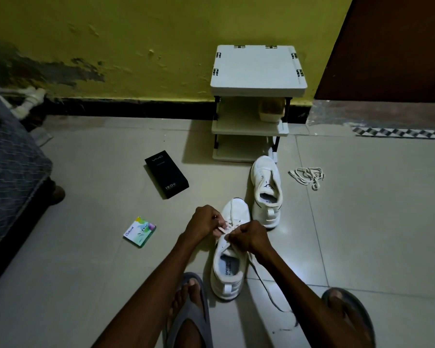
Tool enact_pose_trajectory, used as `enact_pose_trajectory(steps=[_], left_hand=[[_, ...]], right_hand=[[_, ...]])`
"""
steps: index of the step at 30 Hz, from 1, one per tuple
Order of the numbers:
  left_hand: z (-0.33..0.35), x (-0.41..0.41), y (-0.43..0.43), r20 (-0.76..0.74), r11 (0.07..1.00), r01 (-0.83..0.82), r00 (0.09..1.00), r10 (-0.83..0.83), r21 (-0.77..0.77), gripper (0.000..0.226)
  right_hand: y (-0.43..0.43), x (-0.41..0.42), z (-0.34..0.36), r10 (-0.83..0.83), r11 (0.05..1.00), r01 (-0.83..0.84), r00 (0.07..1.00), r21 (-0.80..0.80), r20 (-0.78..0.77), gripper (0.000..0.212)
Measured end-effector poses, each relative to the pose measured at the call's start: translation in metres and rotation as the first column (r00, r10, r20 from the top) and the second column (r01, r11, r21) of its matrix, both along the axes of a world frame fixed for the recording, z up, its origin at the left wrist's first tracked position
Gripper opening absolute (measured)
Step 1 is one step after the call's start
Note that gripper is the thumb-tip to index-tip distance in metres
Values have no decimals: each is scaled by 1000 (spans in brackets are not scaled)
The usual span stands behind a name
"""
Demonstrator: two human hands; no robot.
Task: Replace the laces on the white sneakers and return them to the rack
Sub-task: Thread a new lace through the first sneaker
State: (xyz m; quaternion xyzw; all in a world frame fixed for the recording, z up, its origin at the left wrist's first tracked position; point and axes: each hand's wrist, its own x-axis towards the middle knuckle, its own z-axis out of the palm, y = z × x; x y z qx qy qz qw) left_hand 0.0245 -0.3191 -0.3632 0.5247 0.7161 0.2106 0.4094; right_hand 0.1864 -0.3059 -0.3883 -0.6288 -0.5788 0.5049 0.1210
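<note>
A white sneaker (230, 262) lies on the tiled floor between my feet, toe pointing away. My left hand (203, 222) pinches a white lace at the shoe's left eyelets. My right hand (248, 238) grips the lace on the right side, and a loose end (264, 285) trails over the floor toward my right foot. The second white sneaker (266, 192) stands just beyond it without a lace. A bundle of loose white laces (307, 177) lies to its right. The white shoe rack (258, 71) stands against the yellow wall.
A black phone box (166, 174) and a small green-white packet (139, 231) lie on the floor to the left. A bed edge (13, 172) fills the far left. A small container (271, 110) sits on the rack's middle shelf. My slippered feet (186, 312) flank the shoe.
</note>
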Motion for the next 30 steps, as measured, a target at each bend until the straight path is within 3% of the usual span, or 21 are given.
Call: enact_pose_trajectory(steps=[4, 8, 12, 15, 17, 19, 21, 23, 24, 27, 28, 29, 30], left_hand=[[-3, 2, -3, -120, 996, -25, 993, 14, -89, 18], [23, 5, 6, -66, 991, -137, 989, 136, -9, 21], [62, -8, 28, 189, 899, -397, 912, 364, 183, 28], [100, -28, 45, 289, 773, -499, 864, 411, 393, 32], [107, -35, 51, 359, 732, -542, 836, 416, 414, 35], [98, -30, 49, 472, 771, -544, 803, 364, 331, 36], [85, -19, 44, 713, 820, -560, 623, 322, 118, 33], [76, -12, 37, 832, 876, -475, 451, 324, -84, 30], [73, -12, 34, 821, 904, -405, 466, 330, -134, 29], [71, -9, 30, 721, 951, -269, 627, 295, -154, 28], [76, -8, 31, 746, 942, -282, 585, 319, -182, 26], [83, -7, 33, 804, 922, -311, 473, 359, -228, 24], [96, -6, 36, 876, 900, -336, 295, 381, -278, 23]], right_hand=[[0, 1, 0, -2, 1000, 2, 1000, -1, -6, 17], [-1, -4, 0, 3, 1000, -3, 1000, 28, 8, 23], [0, -6, 0, 21, 1000, -22, 999, 23, 24, 19], [2, -6, 0, 42, 999, -42, 999, 9, 28, 18], [3, -5, 1, 43, 999, -43, 998, 6, 34, 16], [2, -4, 1, 48, 999, -48, 998, 5, 30, 14], [2, -2, 2, 53, 999, -53, 998, 6, 27, 13], [2, -1, 2, 53, 998, -53, 998, 15, 31, 15], [2, -2, 2, 52, 998, -53, 998, 16, 34, 18], [3, -3, 2, 49, 999, -50, 998, 16, 35, 23], [3, -3, 2, 45, 999, -45, 998, 12, 35, 22], [3, -4, 3, 48, 999, -48, 998, 12, 38, 22], [3, -5, 3, 49, 999, -50, 998, 9, 48, 24]])
